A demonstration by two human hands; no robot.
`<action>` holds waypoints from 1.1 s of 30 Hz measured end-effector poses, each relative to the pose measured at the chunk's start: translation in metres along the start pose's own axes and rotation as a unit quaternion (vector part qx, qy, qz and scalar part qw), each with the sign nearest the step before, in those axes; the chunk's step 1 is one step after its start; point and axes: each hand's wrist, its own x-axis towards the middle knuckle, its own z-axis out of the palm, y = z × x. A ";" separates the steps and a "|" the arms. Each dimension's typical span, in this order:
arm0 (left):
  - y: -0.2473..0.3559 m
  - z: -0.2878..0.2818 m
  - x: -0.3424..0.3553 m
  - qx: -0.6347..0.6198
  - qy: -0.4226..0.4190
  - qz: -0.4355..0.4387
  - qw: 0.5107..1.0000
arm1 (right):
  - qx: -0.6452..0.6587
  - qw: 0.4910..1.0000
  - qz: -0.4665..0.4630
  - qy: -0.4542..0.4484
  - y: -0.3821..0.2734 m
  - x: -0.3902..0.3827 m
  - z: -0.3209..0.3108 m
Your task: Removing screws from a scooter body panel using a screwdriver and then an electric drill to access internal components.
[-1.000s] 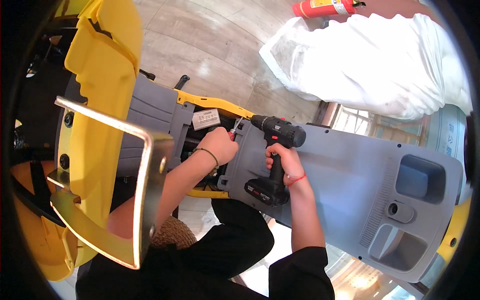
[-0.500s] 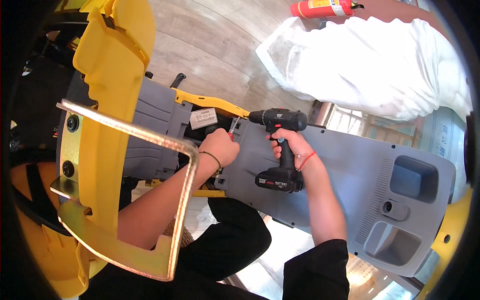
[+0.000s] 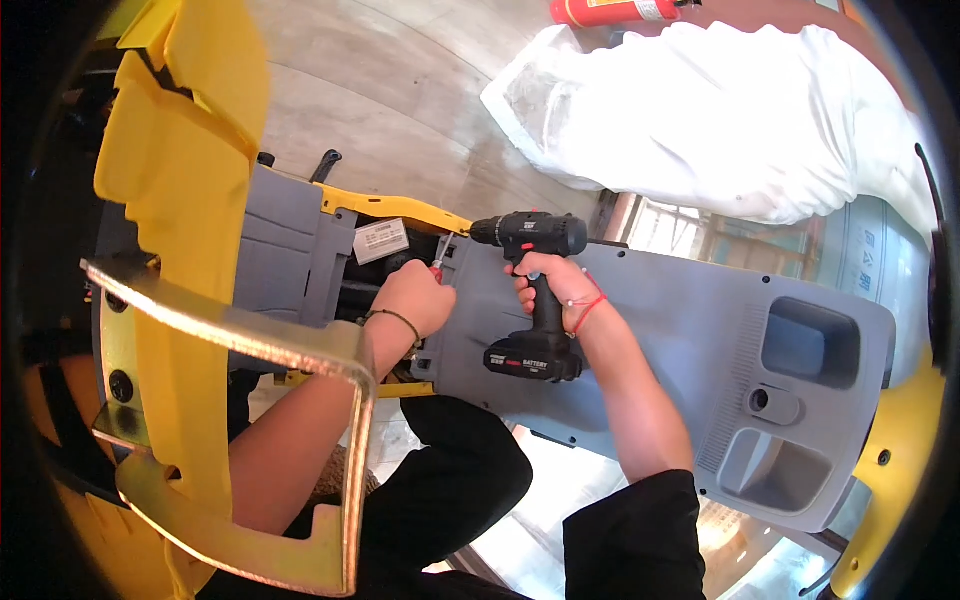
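My right hand (image 3: 556, 288) is wrapped round the grip of a black cordless drill (image 3: 560, 234), which lies on its side above a long grey plastic panel (image 3: 640, 340). Its chuck faces left, the tip meeting the end of a yellow frame rail (image 3: 400, 207). Just below that tip, my left hand (image 3: 418, 298) is closed round a screwdriver (image 3: 438, 266) with a red handle. The metal shaft points up toward the rail's end at the panel's edge; what the shaft touches is too small to tell. Beside the left hand, a white label (image 3: 381, 240) sits in the dark opening.
A yellow upright (image 3: 180, 260) with a bent metal bracket (image 3: 355, 480) stands close at left, in front of my left forearm. Recessed trays (image 3: 810, 342) shape the panel's right end. Beyond lie a white cloth-covered bundle (image 3: 690, 110) and a red fire extinguisher (image 3: 615, 10).
The whole view has shifted, so the scene sits farther left in the picture. Both hands keep their grips, and the drill tip stays at the rail's end.
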 end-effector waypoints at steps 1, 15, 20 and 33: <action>-0.001 -0.001 0.000 0.002 -0.001 0.000 1.000 | 0.022 1.000 -0.001 -0.007 0.003 0.000 0.002; -0.012 0.007 0.013 -0.031 0.004 0.000 1.000 | 0.013 0.998 -0.045 0.029 0.016 -0.011 0.018; -0.007 0.004 0.011 -0.042 -0.025 -0.018 0.999 | -0.070 0.995 -0.057 0.042 0.012 -0.008 0.020; -0.009 0.009 0.017 -0.030 0.002 0.002 1.000 | 0.286 0.957 0.037 -0.046 0.034 0.002 0.014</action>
